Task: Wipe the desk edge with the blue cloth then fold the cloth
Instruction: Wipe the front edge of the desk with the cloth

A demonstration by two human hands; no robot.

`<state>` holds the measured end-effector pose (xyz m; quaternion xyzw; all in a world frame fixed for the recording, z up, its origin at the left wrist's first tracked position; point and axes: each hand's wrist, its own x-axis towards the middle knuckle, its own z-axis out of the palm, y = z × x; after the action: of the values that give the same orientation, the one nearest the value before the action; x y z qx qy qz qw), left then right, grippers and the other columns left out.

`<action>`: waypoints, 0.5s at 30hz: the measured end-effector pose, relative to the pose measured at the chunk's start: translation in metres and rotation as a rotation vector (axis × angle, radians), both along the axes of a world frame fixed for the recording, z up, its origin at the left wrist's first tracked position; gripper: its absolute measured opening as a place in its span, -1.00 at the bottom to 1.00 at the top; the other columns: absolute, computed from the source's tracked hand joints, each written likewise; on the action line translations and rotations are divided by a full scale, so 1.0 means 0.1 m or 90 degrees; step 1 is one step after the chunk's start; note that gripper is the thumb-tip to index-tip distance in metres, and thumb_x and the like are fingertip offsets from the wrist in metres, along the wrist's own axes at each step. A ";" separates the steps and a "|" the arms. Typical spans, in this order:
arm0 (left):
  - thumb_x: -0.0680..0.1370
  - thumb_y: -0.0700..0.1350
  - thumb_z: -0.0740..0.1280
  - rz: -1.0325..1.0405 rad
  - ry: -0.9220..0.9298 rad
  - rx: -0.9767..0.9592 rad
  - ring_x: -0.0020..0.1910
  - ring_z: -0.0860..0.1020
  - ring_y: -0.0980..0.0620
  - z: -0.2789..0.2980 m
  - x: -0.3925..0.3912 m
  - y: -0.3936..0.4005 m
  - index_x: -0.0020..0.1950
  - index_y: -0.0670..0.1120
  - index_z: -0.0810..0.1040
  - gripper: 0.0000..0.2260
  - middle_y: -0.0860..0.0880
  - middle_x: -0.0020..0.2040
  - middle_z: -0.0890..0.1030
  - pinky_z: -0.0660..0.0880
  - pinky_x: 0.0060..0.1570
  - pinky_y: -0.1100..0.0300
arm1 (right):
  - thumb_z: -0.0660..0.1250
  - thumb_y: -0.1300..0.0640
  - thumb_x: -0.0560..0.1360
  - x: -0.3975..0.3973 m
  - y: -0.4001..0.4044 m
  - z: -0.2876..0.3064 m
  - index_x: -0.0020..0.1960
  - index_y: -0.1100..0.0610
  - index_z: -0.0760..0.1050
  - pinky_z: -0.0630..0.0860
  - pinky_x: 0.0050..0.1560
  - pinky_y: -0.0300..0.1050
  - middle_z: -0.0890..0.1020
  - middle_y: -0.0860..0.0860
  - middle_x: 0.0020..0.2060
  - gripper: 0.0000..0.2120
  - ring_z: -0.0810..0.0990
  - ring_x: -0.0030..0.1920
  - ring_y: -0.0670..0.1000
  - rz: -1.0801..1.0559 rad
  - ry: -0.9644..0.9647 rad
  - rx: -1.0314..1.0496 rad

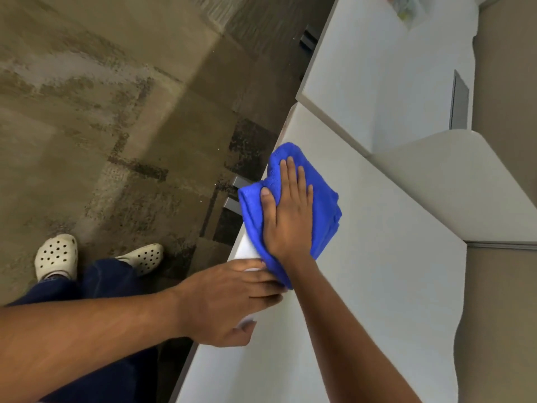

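A bunched blue cloth [322, 207] lies on the white desk [377, 286] and hangs slightly over its left edge [247, 242]. My right hand [287, 216] lies flat on top of the cloth, fingers spread, pressing it against the desk at the edge. My left hand [229, 298] rests on the desk edge just below the cloth, fingers laid over the top and fingertips touching the cloth's lower corner.
A second white desk top [363, 68] adjoins farther along, with a rounded partition [450, 181] on the right. Brown patterned carpet [116, 126] lies to the left. My feet in white clogs [58, 254] stand close to the desk.
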<state>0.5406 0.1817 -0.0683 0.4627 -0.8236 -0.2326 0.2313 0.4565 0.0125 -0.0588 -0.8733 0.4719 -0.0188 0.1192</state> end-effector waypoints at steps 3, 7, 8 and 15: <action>0.63 0.13 0.19 -0.017 -0.002 -0.004 0.65 0.25 0.02 -0.01 0.01 0.00 0.57 -0.04 0.46 -0.46 0.00 0.60 0.44 0.10 0.66 0.00 | -0.02 -0.16 0.76 0.24 -0.66 0.05 0.73 0.02 0.01 -0.08 0.72 0.12 0.09 -0.05 0.72 -0.40 0.01 0.72 0.02 0.024 -0.008 0.003; 0.64 0.14 0.13 -0.023 -0.024 0.013 0.68 0.17 0.02 -0.02 -0.01 0.00 0.61 -0.04 0.40 -0.43 0.01 0.64 0.37 -0.11 0.68 0.05 | 0.00 -0.14 0.76 0.53 -1.18 0.12 0.73 0.05 0.03 -0.03 0.71 0.16 0.11 -0.01 0.72 -0.41 0.04 0.72 0.06 -0.026 -0.020 0.003; 0.63 0.15 0.13 -0.024 -0.028 0.008 0.67 0.18 0.02 -0.03 -0.02 0.00 0.61 -0.05 0.41 -0.43 0.00 0.64 0.39 -0.12 0.67 0.05 | 0.00 -0.14 0.76 0.56 -1.15 0.11 0.72 0.05 0.03 -0.04 0.72 0.14 0.12 -0.01 0.72 -0.41 0.05 0.72 0.05 -0.038 -0.024 -0.001; 0.59 0.14 0.18 -0.030 -0.050 -0.009 0.65 0.24 -0.02 -0.07 -0.04 -0.04 0.59 -0.06 0.42 -0.41 -0.03 0.61 0.43 0.01 0.66 -0.03 | -0.06 -0.22 0.72 0.31 -0.11 0.03 0.73 0.07 -0.02 -0.14 0.70 0.02 0.10 -0.02 0.72 -0.34 0.01 0.72 0.03 -0.085 -0.006 -0.025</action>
<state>0.5370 0.1774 -0.0752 0.4500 -0.8445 -0.2137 0.1967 0.4873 0.0018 -0.0560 -0.8418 0.5283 -0.0403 0.1032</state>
